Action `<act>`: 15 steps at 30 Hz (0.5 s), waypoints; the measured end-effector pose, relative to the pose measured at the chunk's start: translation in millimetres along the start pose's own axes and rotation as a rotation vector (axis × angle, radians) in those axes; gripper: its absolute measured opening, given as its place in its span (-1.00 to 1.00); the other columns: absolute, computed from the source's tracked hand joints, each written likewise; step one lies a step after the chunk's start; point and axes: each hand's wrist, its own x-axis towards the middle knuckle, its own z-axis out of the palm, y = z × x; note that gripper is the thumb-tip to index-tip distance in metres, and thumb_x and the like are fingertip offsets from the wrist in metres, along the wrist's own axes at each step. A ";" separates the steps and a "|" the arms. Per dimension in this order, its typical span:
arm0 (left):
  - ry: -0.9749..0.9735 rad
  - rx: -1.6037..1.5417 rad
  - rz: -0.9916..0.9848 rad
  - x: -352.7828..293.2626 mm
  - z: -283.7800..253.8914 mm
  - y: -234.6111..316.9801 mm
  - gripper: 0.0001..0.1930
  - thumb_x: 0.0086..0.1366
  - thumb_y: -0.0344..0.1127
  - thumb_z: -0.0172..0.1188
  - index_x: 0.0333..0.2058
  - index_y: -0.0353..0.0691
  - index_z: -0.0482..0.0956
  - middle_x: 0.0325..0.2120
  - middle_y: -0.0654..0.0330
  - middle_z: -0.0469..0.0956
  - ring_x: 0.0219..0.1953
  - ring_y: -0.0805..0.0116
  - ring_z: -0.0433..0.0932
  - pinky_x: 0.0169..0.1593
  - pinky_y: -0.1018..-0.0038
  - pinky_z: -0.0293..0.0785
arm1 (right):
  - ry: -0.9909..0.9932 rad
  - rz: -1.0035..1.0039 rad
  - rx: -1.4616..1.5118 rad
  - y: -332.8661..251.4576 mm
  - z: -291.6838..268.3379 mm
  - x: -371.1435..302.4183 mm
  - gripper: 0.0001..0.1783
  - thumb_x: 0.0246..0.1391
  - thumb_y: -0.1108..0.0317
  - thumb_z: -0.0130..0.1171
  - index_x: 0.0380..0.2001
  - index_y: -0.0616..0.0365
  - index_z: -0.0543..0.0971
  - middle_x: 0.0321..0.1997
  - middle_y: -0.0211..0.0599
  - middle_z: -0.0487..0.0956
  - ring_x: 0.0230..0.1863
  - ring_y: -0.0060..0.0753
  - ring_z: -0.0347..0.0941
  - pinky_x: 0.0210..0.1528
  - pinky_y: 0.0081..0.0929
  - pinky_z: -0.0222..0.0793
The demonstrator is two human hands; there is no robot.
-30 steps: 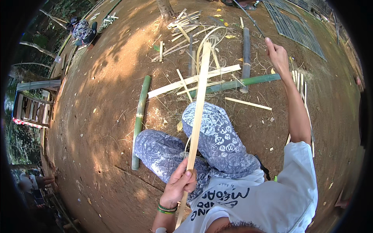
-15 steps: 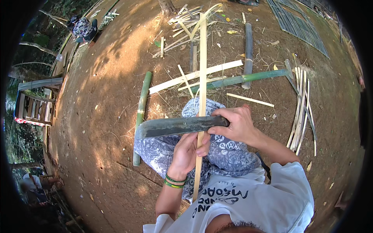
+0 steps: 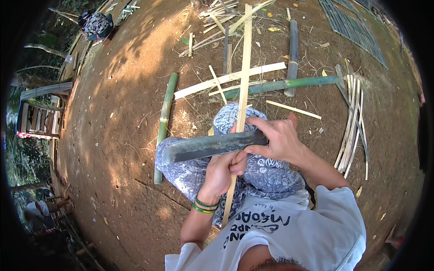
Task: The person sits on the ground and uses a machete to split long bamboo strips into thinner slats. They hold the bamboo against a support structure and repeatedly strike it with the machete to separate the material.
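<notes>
My left hand [image 3: 220, 175] has its fingers closed round a long pale bamboo strip [image 3: 245, 77], below the blade. The strip runs from near my shirt, over my lap and out above the ground in front. My right hand [image 3: 281, 141] grips the dark end of a broad-bladed machete [image 3: 203, 147], thumb and forefinger at that end. The blade lies crosswise over the strip and points left, its wide tip above my left knee. Where the edge meets the strip is hidden behind the blade.
A green bamboo pole [image 3: 167, 117] lies left of my knee. Ahead are another green pole [image 3: 312, 81], a grey pole [image 3: 293, 54] and a flat split piece [image 3: 230, 80]. Split strips [image 3: 350, 126] lie at the right. A slatted panel [image 3: 355, 31] is far right; a person [image 3: 97, 25] sits far left.
The strip's far end has swung to the right, so it leans more. The machete has tilted slightly, its handle end higher, and shows more of its flat side.
</notes>
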 end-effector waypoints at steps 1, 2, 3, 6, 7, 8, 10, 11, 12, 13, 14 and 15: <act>-0.002 0.009 -0.037 -4.3 -0.4 -0.4 -0.45 0.57 -0.33 -0.23 0.47 -0.04 -0.01 -0.48 0.36 0.21 -0.56 0.56 0.13 -0.47 0.63 0.10 | 0.025 0.047 0.032 3.0 -0.6 0.3 -0.33 -0.01 -0.24 0.32 -0.07 0.12 0.60 -0.54 -0.15 0.64 -0.58 -0.08 0.60 -0.52 -0.19 0.46; -0.004 0.018 -0.074 -8.9 -0.1 -1.3 -0.44 0.57 -0.32 -0.24 0.48 -0.03 -0.05 -0.49 0.37 0.19 -0.57 0.57 0.11 -0.49 0.64 0.08 | 0.050 0.093 0.064 9.0 -1.9 1.3 -0.33 0.00 -0.24 0.31 -0.06 0.11 0.60 -0.55 -0.15 0.63 -0.59 -0.08 0.59 -0.53 -0.20 0.45; 0.007 0.039 -0.071 -14.3 2.1 -3.2 -0.46 0.56 -0.33 -0.26 0.47 -0.04 -0.01 -0.48 0.36 0.19 -0.57 0.58 0.10 -0.49 0.63 0.08 | 0.074 0.140 0.097 16.3 -3.1 2.7 -0.34 0.01 -0.25 0.30 -0.06 0.10 0.60 -0.56 -0.15 0.62 -0.59 -0.09 0.59 -0.54 -0.20 0.44; 0.027 0.074 -0.013 -22.3 13.5 -7.6 -0.51 0.55 -0.32 -0.27 0.42 -0.07 0.13 -0.49 0.34 0.18 -0.58 0.59 0.08 -0.50 0.64 0.05 | 0.091 0.115 0.137 23.3 -3.2 4.3 -0.30 0.04 -0.28 0.25 -0.02 0.11 0.59 -0.59 -0.14 0.60 -0.62 -0.10 0.57 -0.56 -0.24 0.40; 0.021 0.075 -0.005 -19.9 10.3 -6.7 -0.50 0.56 -0.31 -0.26 0.42 -0.06 0.12 -0.49 0.33 0.17 -0.58 0.59 0.08 -0.51 0.64 0.05 | 0.094 0.073 0.152 18.9 -2.5 4.3 -0.29 0.05 -0.29 0.23 -0.01 0.12 0.59 -0.58 -0.15 0.60 -0.63 -0.10 0.56 -0.57 -0.25 0.39; 0.014 0.076 0.004 -15.3 3.5 -5.1 -0.50 0.56 -0.29 -0.24 0.43 -0.04 0.11 -0.49 0.33 0.17 -0.58 0.58 0.08 -0.51 0.64 0.04 | 0.070 -0.007 0.102 11.4 0.0 2.7 -0.26 0.03 -0.31 0.24 -0.01 0.14 0.59 -0.55 -0.15 0.62 -0.62 -0.10 0.57 -0.53 -0.23 0.42; 0.018 0.095 -0.009 -18.4 -1.6 -6.0 -0.47 0.56 -0.26 -0.21 0.46 -0.01 0.04 -0.49 0.34 0.15 -0.58 0.57 0.08 -0.51 0.64 0.04 | -0.012 -0.006 0.030 10.4 -1.3 0.2 -0.23 0.02 -0.33 0.23 0.00 0.16 0.59 -0.51 -0.11 0.64 -0.57 -0.09 0.61 -0.49 -0.22 0.45; 0.017 0.106 -0.013 -18.9 -2.8 -5.1 -0.45 0.57 -0.24 -0.19 0.47 0.01 0.00 -0.50 0.34 0.14 -0.58 0.57 0.08 -0.51 0.64 0.03 | 0.037 -0.033 0.077 19.4 0.9 2.7 -0.23 0.04 -0.33 0.21 0.01 0.17 0.59 -0.51 -0.09 0.64 -0.57 -0.09 0.61 -0.50 -0.23 0.45; 0.022 0.120 -0.013 -24.5 1.0 -4.8 -0.45 0.57 -0.23 -0.19 0.47 0.00 0.01 -0.50 0.35 0.13 -0.58 0.57 0.08 -0.52 0.64 0.03 | 0.040 0.032 0.066 30.1 -3.0 3.9 -0.25 0.06 -0.32 0.19 0.00 0.17 0.60 -0.52 -0.08 0.64 -0.56 -0.09 0.61 -0.50 -0.24 0.46; 0.033 0.132 -0.017 -30.4 3.2 -6.1 -0.46 0.57 -0.23 -0.19 0.47 -0.01 0.01 -0.50 0.36 0.13 -0.58 0.58 0.08 -0.52 0.64 0.03 | 0.038 0.098 0.060 37.8 -7.4 7.4 -0.26 0.09 -0.31 0.17 0.00 0.18 0.60 -0.52 -0.06 0.64 -0.55 -0.09 0.62 -0.50 -0.25 0.47; 0.034 0.147 -0.036 -34.3 2.5 -9.7 -0.45 0.57 -0.23 -0.20 0.47 -0.01 0.00 -0.51 0.37 0.11 -0.58 0.58 0.08 -0.52 0.64 0.02 | 0.095 0.147 0.110 43.0 -13.0 11.7 -0.26 0.13 -0.31 0.13 -0.02 0.19 0.62 -0.52 -0.07 0.64 -0.56 -0.10 0.62 -0.51 -0.26 0.47; 0.039 0.143 -0.025 -34.7 1.2 -9.7 -0.45 0.57 -0.23 -0.20 0.47 -0.01 0.00 -0.51 0.37 0.10 -0.57 0.58 0.08 -0.52 0.64 0.02 | 0.078 0.117 0.114 39.3 -12.6 10.0 -0.27 0.12 -0.31 0.13 -0.03 0.19 0.62 -0.52 -0.08 0.64 -0.56 -0.10 0.61 -0.51 -0.26 0.47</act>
